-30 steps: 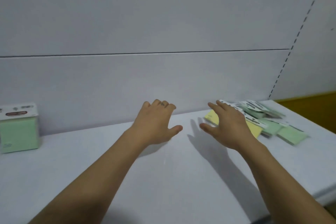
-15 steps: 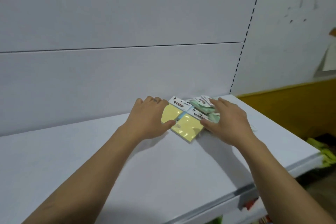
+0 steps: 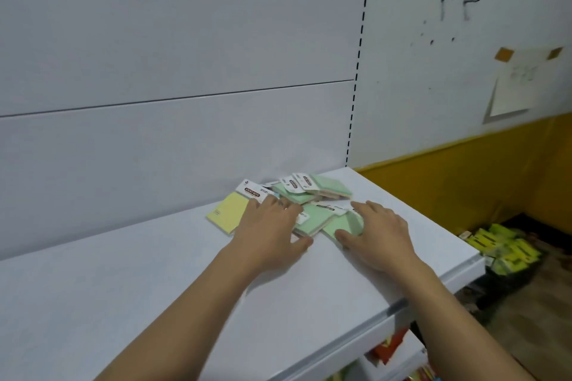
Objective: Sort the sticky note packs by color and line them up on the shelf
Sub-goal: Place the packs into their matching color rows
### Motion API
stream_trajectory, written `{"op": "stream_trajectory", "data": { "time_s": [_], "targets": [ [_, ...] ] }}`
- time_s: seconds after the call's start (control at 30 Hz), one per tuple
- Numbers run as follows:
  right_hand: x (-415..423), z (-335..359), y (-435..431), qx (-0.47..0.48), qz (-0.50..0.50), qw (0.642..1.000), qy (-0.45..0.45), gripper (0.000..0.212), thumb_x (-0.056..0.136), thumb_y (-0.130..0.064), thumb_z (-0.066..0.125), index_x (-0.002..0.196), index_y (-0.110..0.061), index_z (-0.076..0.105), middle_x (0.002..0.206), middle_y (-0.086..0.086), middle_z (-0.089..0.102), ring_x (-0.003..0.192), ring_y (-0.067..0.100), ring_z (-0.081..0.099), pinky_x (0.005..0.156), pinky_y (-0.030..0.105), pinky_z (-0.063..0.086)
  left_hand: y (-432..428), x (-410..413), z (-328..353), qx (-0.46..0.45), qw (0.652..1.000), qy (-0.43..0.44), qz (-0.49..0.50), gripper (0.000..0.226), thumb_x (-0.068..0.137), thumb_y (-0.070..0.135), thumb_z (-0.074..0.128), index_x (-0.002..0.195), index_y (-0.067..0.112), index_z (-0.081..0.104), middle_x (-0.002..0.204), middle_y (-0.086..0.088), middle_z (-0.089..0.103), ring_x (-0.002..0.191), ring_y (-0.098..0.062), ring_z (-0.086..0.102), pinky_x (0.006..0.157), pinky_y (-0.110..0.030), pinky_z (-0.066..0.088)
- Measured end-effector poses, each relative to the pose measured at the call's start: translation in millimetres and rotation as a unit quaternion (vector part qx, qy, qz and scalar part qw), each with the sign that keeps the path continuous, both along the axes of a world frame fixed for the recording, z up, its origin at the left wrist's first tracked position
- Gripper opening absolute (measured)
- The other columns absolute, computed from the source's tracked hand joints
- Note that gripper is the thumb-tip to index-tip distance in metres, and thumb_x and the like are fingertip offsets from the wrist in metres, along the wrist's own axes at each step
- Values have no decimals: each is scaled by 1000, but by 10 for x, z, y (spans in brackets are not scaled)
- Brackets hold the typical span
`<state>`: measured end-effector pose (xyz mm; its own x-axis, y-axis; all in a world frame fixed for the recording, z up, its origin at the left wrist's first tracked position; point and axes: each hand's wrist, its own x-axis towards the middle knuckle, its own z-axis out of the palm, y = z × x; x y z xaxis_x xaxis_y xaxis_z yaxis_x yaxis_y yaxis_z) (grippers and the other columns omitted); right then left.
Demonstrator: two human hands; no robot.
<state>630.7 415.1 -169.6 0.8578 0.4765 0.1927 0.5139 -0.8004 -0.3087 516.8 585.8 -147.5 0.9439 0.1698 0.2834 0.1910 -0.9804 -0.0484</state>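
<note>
- The shelf [image 3: 123, 303] is a smooth white board that runs up to a plain back panel [image 3: 154, 148]. We see its right end and front lip. We judge that packs will slide easily on it.
- The pile of sticky note packs [image 3: 309, 195] lies at the right end of the shelf, close against the back panel. It is jumbled and overlapping, mostly green with one yellow, and nothing is lined up yet.
- The left hand [image 3: 269, 232] lies palm down on the left part of the pile, with fingers fairly straight, close together and pressing. The thumb sits at the near edge, and we cannot tell whether it hooks under anything.
- The right hand [image 3: 377, 235] lies palm down on the nearest green pack [image 3: 343, 224]. Its fingers are flat and slightly apart, the thumb lies across the near corner, and nothing is clamped.
- The yellow pack [image 3: 227, 213] lies flat at the pile's left edge, partly under the left hand. Its white header card [image 3: 252, 190] points toward the back.
- Handling, our judgement: each pack is light, a small, fairly stiff block of paper in glossy wrap, so probably slippery. The cards look bendable, so we would pinch the block by its two side edges rather than by the card.
- Hidden: whatever lies under both palms is covered. A pinkish sliver [image 3: 294, 238] shows by the left thumb, and we cannot tell that pack's colour. The count of green packs is uncertain, and most card print is too small to read.
</note>
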Motion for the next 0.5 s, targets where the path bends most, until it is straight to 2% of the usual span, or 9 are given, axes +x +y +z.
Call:
{"op": "stream_trajectory", "data": {
  "time_s": [0.07,0.17,0.27,0.37,0.5],
  "targets": [
    [-20,-84,-23,24,-5,1000,-3,78,78,-70,47,144,-31,34,151,1,37,137,22,31,111,44,23,-69,65,-47,2,1000,-1,-2,57,83,62,42,127,27,48,128,3,54,120,-22,42,95,-41,30],
    [-28,-145,-55,57,-21,998,-2,95,66,-86,36,142,-29,38,146,-1,42,133,21,36,108,43,26,-154,126,-147,16,1000,-10,-9,50,85,58,38,122,26,50,125,2,55,118,-22,40,95,-41,29],
    [-27,-162,-63,51,-31,998,-9,104,56,-90,39,139,-26,40,140,-1,46,128,21,38,105,40,28,-223,179,-233,38,999,-2,-6,48,87,57,36,120,24,50,124,2,56,118,-23,41,94,-42,30],
    [-34,-177,-64,38,-22,999,-13,95,57,-82,43,135,-28,44,134,-2,48,124,20,38,103,39,27,-226,199,-293,36,999,-16,-7,44,89,54,35,120,25,49,127,4,54,122,-22,38,96,-43,27],
    [-5,-170,-85,43,-4,999,-5,74,68,-67,48,132,-31,52,136,-4,47,124,18,37,105,36,25,-211,177,-363,26,999,-27,-36,45,92,50,34,129,27,47,145,7,43,138,-20,24,107,-46,14]
  ]
}}
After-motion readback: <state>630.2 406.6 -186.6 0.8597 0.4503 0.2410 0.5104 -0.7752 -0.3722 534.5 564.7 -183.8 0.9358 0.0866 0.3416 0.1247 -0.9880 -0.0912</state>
